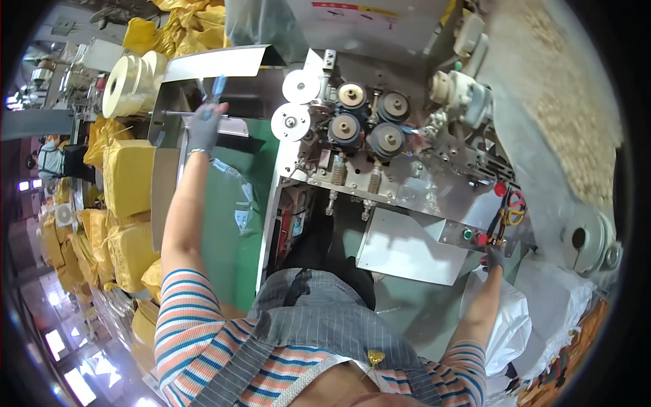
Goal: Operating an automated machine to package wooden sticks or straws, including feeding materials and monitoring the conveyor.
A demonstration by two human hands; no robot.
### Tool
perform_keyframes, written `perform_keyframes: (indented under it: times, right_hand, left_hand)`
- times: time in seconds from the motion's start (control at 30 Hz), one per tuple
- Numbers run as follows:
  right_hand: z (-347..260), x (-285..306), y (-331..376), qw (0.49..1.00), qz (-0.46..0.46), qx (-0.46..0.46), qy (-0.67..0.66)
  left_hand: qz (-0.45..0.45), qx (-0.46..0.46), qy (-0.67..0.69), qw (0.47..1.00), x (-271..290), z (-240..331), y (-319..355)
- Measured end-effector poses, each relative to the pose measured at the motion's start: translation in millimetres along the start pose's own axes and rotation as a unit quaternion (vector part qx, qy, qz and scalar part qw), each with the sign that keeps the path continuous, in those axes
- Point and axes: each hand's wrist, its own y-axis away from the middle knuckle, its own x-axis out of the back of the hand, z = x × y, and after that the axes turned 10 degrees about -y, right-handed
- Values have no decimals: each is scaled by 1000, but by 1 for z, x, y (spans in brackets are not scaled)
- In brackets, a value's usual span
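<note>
Two gloved hands are well apart at a metal machine. At ten o'clock, the left hand [204, 129] is beside a metal rod [178, 114], a blue strip [219, 86] just beyond its fingertips; I cannot tell whether its fingers grip either one. More blue pieces [242, 219] lie on a green surface [266, 159] toward nine o'clock. Between three and four o'clock, the right hand [496, 256] is small and dark, near a red button [482, 239] and tools with red and yellow handles [516, 203]; whether its fingers are wide, narrow or holding something cannot be made out. Four dark rollers [390, 139] sit around twelve o'clock. Toward two o'clock, plastic sheeting [515, 129] blurs into pale bits [566, 115] too indistinct to identify.
</note>
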Motion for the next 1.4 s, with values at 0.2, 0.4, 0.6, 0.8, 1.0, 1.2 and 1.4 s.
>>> perform_keyframes:
  times: [0.2, 0.4, 0.6, 0.8, 1.0, 1.2, 1.4]
  right_hand:
    - [-27, 4, 21, 1000, 17, 0, 1]
    - [-14, 2, 17, 995, 44, 64, -64]
    - [14, -5, 4, 985, 52, 108, -125]
    - [16, -2, -1, 987, 16, 65, -146]
    - [14, -5, -10, 981, 35, 155, -112]
    - [19, -3, -19, 982, 36, 152, -104]
    - [11, 3, -16, 990, 47, 128, -24]
  left_hand:
    - [-87, -143, 41, 985, -89, 100, 8]
    - [-153, -95, 6, 984, -99, 140, 32]
    - [-197, -332, -237, 891, -111, 188, 19]
    - [-211, -407, -192, 868, -135, 225, 26]
    - [-288, -390, -395, 780, -169, 257, 29]
    - [-223, -503, -320, 771, -164, 267, 20]
    - [-309, -457, -337, 763, -138, 263, 0]
